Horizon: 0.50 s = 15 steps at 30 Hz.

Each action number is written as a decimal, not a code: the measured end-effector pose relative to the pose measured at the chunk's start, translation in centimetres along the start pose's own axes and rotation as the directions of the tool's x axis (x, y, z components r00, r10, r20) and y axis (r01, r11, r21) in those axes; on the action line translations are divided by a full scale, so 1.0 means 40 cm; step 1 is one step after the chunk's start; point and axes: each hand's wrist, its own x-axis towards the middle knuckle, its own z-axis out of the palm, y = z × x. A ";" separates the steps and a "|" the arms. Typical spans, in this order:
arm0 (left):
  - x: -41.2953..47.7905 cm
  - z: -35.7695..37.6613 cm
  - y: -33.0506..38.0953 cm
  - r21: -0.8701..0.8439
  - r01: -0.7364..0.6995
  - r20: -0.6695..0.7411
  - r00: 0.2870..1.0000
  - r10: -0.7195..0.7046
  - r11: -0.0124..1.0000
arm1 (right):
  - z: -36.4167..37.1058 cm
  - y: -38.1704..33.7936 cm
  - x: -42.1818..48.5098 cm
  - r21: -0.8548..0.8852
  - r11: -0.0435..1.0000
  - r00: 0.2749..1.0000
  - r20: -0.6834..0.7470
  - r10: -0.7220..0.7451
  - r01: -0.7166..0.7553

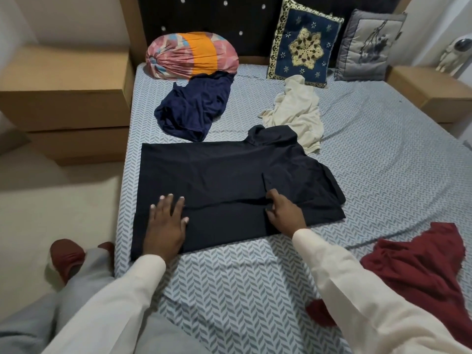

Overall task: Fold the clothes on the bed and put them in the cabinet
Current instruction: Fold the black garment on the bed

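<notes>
Grey chevron bed (pixel 383 154) with smooth black shirt (pixel 217 175), partly folded

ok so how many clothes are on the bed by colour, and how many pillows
black shirt: 1
navy garment: 1
cream garment: 1
dark red garment: 1
pillows: 3 (striped bolster, blue embroidered cushion, grey cushion)
total: 7 things, 4 clothes and 3 pillows
</notes>
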 end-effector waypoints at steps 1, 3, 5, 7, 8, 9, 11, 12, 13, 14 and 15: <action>-0.026 0.020 0.015 -0.005 -0.001 0.044 0.999 0.001 1.000 | 0.012 0.011 -0.021 0.014 1.000 1.000 0.001 0.003 -0.003; -0.062 0.057 0.037 0.017 0.025 0.136 0.990 -0.027 1.000 | 0.021 0.064 -0.045 0.062 0.995 0.997 -0.017 0.077 -0.076; -0.075 0.071 0.033 0.065 0.067 0.163 0.984 -0.076 0.996 | 0.005 0.142 -0.047 0.136 0.968 0.972 -0.076 0.221 -0.210; -0.079 0.070 0.024 0.090 0.112 0.154 0.980 -0.125 0.990 | -0.026 0.226 -0.039 0.145 0.919 0.919 -0.094 0.383 -0.368; -0.084 0.071 0.020 0.088 0.128 0.144 0.980 -0.140 0.988 | -0.042 0.263 -0.033 0.129 0.888 0.888 -0.083 0.453 -0.441; -0.087 0.066 0.021 0.087 0.148 0.136 0.978 -0.158 0.985 | -0.060 0.290 -0.029 0.119 0.858 0.858 -0.068 0.510 -0.500; -0.091 0.057 0.029 0.080 0.199 0.117 0.971 -0.208 0.977 | -0.088 0.311 -0.016 0.114 0.817 0.818 -0.046 0.573 -0.566; -0.086 0.052 0.033 0.074 0.217 0.104 0.969 -0.224 0.973 | -0.098 0.305 -0.005 0.127 0.806 0.805 -0.066 0.589 -0.579; -0.077 0.049 0.038 0.069 0.223 0.093 0.969 -0.228 0.972 | -0.104 0.292 0.009 0.150 0.805 0.801 -0.105 0.590 -0.574; -0.060 0.047 0.038 0.064 0.213 0.078 0.973 -0.218 0.975 | -0.104 0.269 0.032 0.171 0.819 0.809 -0.145 0.570 -0.547; -0.041 0.046 0.037 0.063 0.188 0.070 0.979 -0.193 0.980 | -0.100 0.245 0.056 0.190 0.842 0.828 -0.172 0.534 -0.504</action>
